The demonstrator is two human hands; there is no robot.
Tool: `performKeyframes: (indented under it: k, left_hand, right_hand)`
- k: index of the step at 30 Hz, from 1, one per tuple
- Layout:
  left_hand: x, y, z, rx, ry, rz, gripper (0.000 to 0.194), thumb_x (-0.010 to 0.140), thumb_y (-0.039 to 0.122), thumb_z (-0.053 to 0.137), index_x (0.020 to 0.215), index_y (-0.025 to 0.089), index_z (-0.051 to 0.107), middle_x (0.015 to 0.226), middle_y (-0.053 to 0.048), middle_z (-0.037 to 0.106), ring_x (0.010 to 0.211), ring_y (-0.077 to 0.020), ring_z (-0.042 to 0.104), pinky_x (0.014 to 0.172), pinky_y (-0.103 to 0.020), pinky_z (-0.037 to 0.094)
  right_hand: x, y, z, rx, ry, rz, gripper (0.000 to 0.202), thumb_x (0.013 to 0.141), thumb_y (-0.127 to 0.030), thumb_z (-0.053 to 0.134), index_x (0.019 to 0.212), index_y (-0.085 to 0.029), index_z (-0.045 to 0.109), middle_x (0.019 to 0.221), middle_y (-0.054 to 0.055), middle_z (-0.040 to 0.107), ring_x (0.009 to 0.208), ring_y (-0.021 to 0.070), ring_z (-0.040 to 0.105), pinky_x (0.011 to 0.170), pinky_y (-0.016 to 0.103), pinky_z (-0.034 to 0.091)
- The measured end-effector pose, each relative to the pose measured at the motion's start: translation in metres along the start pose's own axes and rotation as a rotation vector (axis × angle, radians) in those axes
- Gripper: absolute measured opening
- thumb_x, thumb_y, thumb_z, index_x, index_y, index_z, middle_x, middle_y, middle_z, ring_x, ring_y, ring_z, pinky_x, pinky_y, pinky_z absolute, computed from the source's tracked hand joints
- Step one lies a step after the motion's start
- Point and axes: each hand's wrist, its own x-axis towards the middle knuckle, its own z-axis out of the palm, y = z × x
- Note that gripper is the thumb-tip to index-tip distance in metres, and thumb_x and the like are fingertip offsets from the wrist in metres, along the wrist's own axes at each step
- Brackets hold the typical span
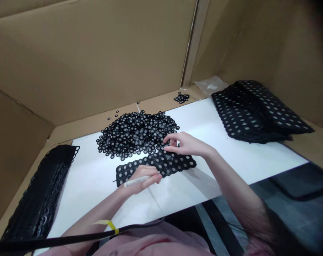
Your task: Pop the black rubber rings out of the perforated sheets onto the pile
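A black sheet with rows of pale round spots (pixel 184 162) lies on the white board in front of me. My left hand (pixel 145 177) is closed around a slim white pen-like tool (pixel 136 181), over the left half of that sheet. The tool's tip is hidden by my fingers. Above the sheet's right half, my right hand (pixel 184 143) hovers beside the heap of small black rings (pixel 134 131). Its thumb and forefinger are apart, and I see nothing between them.
Stacked black strips with scalloped edges (pixel 40 192) lie at the left. More spotted black sheets (pixel 246 113) are piled at the right, near a clear plastic bag (pixel 210 84). A small ring cluster (pixel 182 97) sits at the back. Cardboard walls (pixel 105 53) enclose the board (pixel 201 121).
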Motion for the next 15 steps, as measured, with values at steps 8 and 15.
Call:
performKeyframes:
  k: [8, 15]
  left_hand:
    - [0.000, 0.004, -0.005, 0.042, -0.005, 0.033, 0.038, 0.091, 0.028, 0.037, 0.065, 0.014, 0.060, 0.064, -0.002, 0.058, 0.063, -0.0105, 0.054, 0.066, -0.020, 0.041]
    - [-0.001, -0.007, 0.003, 0.100, 0.020, 0.068, 0.039, 0.092, 0.030, 0.035, 0.067, 0.015, 0.059, 0.065, -0.002, 0.060, 0.065, -0.0108, 0.055, 0.065, -0.020, 0.042]
  right_hand:
    - [0.021, -0.016, 0.020, -0.385, -0.094, -0.001, 0.039, 0.081, -0.051, 0.050, 0.062, -0.018, 0.059, 0.070, 0.004, 0.066, 0.067, 0.0168, 0.057, 0.060, 0.027, 0.029]
    - [0.027, -0.043, 0.038, -0.658, -0.104, 0.153, 0.021, 0.084, -0.033, 0.054, 0.079, -0.015, 0.063, 0.080, 0.011, 0.069, 0.081, 0.0259, 0.060, 0.083, 0.043, 0.023]
